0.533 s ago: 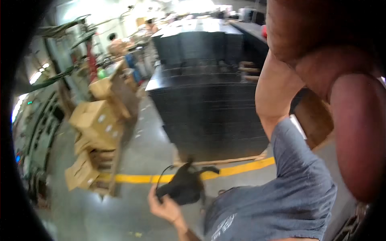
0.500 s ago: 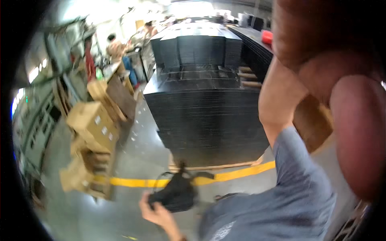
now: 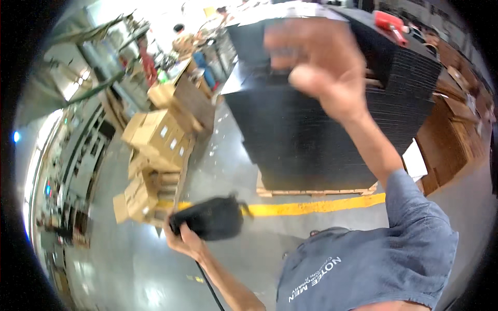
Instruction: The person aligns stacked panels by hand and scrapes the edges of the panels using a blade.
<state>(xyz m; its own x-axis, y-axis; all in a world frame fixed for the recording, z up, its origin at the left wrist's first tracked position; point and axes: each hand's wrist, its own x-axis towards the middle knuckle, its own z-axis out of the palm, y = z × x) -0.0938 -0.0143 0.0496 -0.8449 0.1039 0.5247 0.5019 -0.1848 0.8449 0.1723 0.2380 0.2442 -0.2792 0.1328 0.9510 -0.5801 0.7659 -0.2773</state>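
My left hand is closed around the near left end of a black, soft-looking pouch, held above the floor. A thin black cord or strap runs down from that hand along my forearm. The pouch is blurred, and its contents do not show. My right hand is raised in front of the tall stack of black sheets, blurred by motion. Its thumb stands apart from the outstretched fingers and nothing shows in it. Whether it touches the stack I cannot tell.
The black stack rests on a wooden pallet behind a yellow floor line. Cardboard boxes stand at left, with more cardboard at right. A red tool lies atop the right-hand stack. People are at the back.
My right hand has moved from close before the camera out toward the stack. My left hand has shifted slightly left and up with the pouch, which now lies more level. The view has turned.
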